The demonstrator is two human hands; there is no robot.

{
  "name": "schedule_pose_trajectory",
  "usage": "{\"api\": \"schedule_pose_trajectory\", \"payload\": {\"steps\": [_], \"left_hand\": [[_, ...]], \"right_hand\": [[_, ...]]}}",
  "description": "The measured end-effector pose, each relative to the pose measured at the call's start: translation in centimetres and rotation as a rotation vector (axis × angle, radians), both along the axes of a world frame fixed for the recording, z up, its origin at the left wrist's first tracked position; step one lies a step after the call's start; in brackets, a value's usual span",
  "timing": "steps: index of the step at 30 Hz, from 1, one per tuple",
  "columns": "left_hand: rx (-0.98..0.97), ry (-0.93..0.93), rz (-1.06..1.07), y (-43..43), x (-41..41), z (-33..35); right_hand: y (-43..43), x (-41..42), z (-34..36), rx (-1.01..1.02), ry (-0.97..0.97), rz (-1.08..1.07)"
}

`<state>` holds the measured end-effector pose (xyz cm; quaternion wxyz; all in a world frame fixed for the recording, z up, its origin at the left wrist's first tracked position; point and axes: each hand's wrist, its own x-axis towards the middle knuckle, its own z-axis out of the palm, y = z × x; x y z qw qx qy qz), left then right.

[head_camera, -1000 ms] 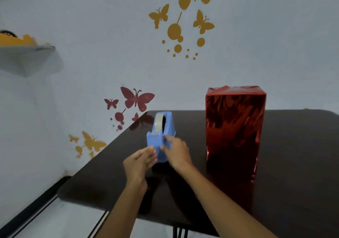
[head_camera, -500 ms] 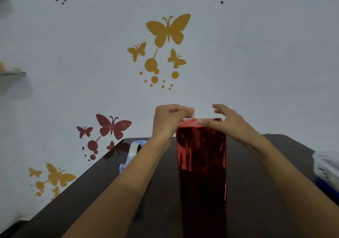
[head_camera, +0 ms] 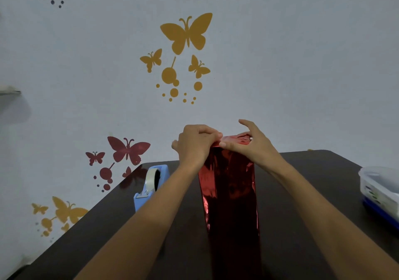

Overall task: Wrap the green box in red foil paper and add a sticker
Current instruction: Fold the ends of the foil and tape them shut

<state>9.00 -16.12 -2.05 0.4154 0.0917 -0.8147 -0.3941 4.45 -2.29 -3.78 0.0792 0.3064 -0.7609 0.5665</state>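
The box wrapped in red foil [head_camera: 228,184] stands upright on the dark table [head_camera: 323,178], right in front of me. No green shows through the foil. My left hand [head_camera: 195,145] sits at the top left corner with its fingers curled, pinching the foil at the top edge. My right hand [head_camera: 248,141] lies over the top right, thumb pressed along the front top edge and fingers over the folded foil. Any tape between my fingers is too small to see. No sticker is in view.
A blue tape dispenser [head_camera: 150,184] with a clear roll stands left of the box, beside my left forearm. A clear plastic container [head_camera: 380,191] with a blue base sits at the table's right edge. The wall with butterfly decals is close behind.
A second ago both hands were at the tape dispenser. They have since moved to the top of the box, and since half a second ago the right hand has settled lower onto the foil.
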Motion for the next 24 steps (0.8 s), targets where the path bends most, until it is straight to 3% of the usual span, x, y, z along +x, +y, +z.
{"api": "schedule_pose_trajectory", "payload": {"steps": [5,11,16,24], "left_hand": [[-0.083,0.006,0.094,0.03,0.08,-0.29],[0.103,-0.051,0.079,-0.25,0.09,-0.08],[0.300,0.099,-0.087,0.02,-0.04,0.25],[0.115,0.017,-0.071,0.07,-0.06,0.17]], "right_hand": [[-0.29,-0.08,-0.15,-0.050,0.072,-0.015],[-0.76,-0.13,-0.39,-0.075,0.114,-0.061],[-0.51,0.34,-0.62,-0.098,0.111,-0.064],[-0.35,0.20,-0.88,-0.110,0.112,-0.066]]}}
